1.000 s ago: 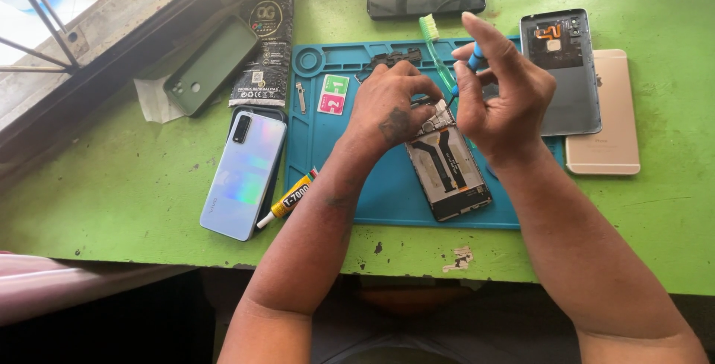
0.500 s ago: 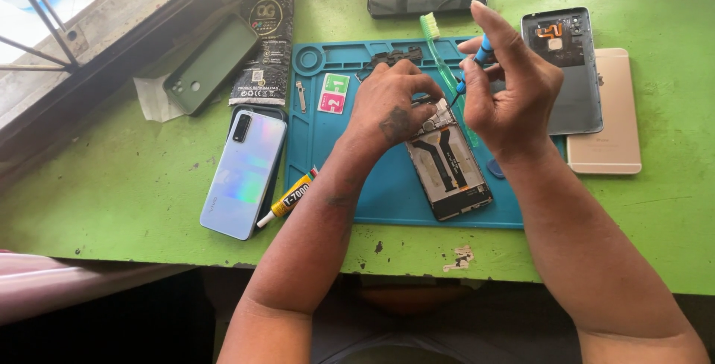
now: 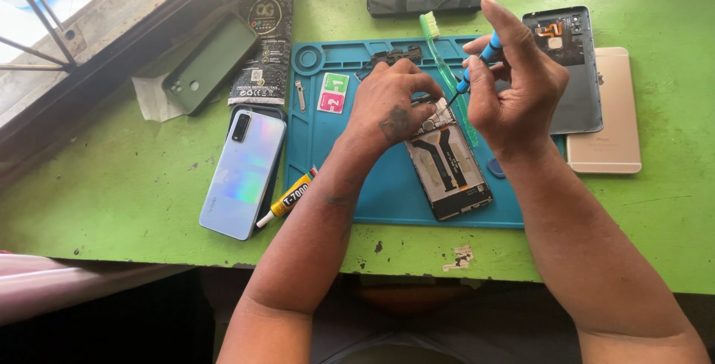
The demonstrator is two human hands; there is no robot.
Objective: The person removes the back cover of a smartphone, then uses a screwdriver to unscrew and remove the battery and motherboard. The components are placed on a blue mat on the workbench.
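While left hand (image 3: 391,103) pins opened phone (image 3: 447,163), right hand (image 3: 514,84) fingers pinch blue screwdriver (image 3: 477,62).

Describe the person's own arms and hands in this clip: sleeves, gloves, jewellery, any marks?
Both forearms are bare with no sleeves in view. No gloves, rings, watch or bracelets on either hand. The left hand has a dark mark on its back, and small dark marks show on the left forearm. The right hand shows no such mark.
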